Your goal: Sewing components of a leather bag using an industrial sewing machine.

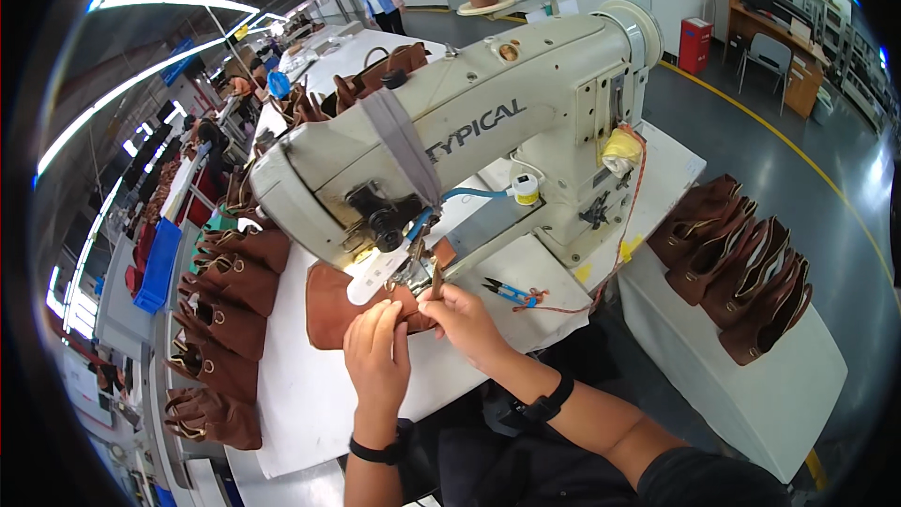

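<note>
Two hands at one brown workpiece.

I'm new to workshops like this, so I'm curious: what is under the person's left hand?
The left hand lies partly over a brown piece that looks like leather, with the white tabletop showing around it. Whatever is directly beneath that hand is covered.

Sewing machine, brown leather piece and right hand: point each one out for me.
Sewing machine point(479, 127): head view, on the side of its arm.
Brown leather piece point(328, 312): head view, on its left part.
Right hand point(466, 321): head view, on the middle of the hand.
</note>
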Available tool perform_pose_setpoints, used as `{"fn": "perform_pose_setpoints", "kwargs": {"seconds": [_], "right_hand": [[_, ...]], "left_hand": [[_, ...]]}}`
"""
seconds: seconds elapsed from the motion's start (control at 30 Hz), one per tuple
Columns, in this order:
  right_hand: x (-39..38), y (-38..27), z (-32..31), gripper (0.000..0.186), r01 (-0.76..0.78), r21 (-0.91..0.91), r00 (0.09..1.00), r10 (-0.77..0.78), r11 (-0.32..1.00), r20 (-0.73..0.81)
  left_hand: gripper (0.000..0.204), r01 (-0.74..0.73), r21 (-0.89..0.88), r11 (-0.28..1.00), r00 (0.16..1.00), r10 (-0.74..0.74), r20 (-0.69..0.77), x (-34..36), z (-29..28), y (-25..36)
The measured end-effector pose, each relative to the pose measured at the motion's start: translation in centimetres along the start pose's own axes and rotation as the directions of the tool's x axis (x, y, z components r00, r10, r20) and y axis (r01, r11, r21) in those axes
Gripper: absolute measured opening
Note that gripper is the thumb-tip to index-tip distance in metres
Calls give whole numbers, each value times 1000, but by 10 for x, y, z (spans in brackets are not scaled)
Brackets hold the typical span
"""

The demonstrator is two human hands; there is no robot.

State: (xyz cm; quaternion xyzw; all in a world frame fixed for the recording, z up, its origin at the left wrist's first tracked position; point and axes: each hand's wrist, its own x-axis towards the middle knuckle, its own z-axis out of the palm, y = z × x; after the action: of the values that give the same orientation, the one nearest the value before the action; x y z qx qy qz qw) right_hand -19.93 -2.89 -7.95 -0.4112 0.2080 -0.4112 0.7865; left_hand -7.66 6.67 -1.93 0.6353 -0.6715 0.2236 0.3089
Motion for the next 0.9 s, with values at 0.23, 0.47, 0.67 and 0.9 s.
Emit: {"fn": "perform_pose_setpoints", "kwargs": {"seconds": [0.23,0.47,0.67,0.9], "right_hand": [[-1,0,3,19,-174,206,984,180,963,-8],[-2,-13,-20,16,139,-288,986,-106,948,127],[1,-11,-18,17,195,-104,956,-165,975,243],[7,-19,-19,15,448,-494,886,-295,745,359]], "left_hand": [[29,-283,129,950,959,276,69,15,-30,-46],[21,-369,110,923,928,372,-4,20,-29,-49],[18,-356,114,928,933,360,-22,22,-30,-54],[19,-393,93,915,918,396,-20,26,-29,-59]]}}
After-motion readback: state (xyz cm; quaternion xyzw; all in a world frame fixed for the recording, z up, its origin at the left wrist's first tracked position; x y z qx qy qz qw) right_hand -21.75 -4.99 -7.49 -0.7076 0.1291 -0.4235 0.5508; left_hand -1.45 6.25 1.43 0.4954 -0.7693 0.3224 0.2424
